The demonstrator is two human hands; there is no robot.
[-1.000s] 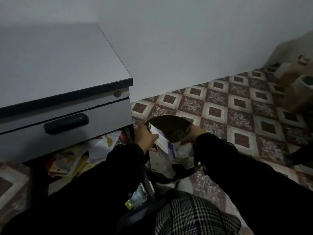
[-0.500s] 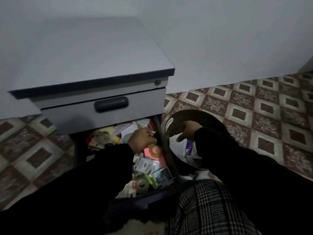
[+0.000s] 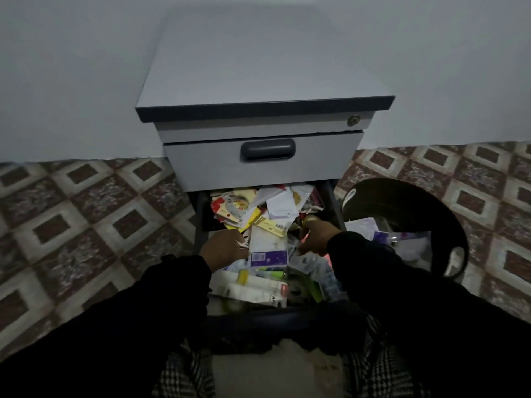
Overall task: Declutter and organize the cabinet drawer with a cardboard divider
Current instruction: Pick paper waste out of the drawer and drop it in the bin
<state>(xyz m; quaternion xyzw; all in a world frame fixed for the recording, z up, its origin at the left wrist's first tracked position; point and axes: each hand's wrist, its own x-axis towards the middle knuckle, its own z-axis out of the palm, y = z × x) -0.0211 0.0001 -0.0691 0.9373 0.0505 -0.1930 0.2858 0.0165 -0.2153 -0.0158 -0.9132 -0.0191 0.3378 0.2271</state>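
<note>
Grey cabinet (image 3: 264, 168), open drawer (image 3: 334, 208) (crammed with papers), both hands (image 3: 225, 248) among clutter, grips unclear.

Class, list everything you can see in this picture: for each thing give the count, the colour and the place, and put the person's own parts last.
Cabinet: one, grey with dark top edge, against the wall.
Upper drawer: one, grey with dark handle, closed.
Lower drawer: one, dark-framed, pulled open below it.
Clutter: too many to count, mixed white, red, yellow and purple packets and papers, filling the lower drawer.
Bin: one, dark, on the floor to the right of the lower drawer, with papers inside.
Floor: patterned brown and cream tiles.
Left hand: one, on the clutter.
Right hand: one, on the clutter.
</note>
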